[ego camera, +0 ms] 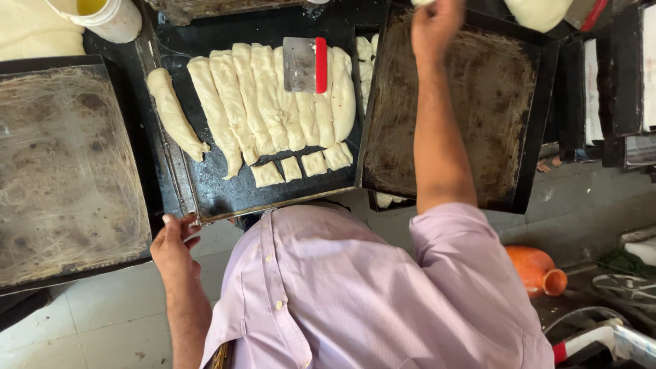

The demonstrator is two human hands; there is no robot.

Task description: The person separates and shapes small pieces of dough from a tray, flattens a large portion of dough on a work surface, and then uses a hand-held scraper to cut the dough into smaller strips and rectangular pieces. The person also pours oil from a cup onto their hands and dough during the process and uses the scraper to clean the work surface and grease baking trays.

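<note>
My left hand [174,244] curls its fingers on the near left corner of a black tray [217,195]. On that tray lie several long strips of pale dough [270,96] side by side, with a few small square cut pieces [301,166] at their near ends. A metal scraper with a red handle [305,65] rests on top of the strips. My right hand [434,24] reaches over the far edge of an empty dark baking tray [485,102] on the right. Its fingers look closed, with something pale at the frame's top edge; what it is stays unclear.
A worn, greased tray [61,171] sits at the left. A white bucket with yellow liquid [109,17] and a mass of dough [27,31] are at the back left. An orange jug [536,270] lies on the floor at the right, beside metal parts.
</note>
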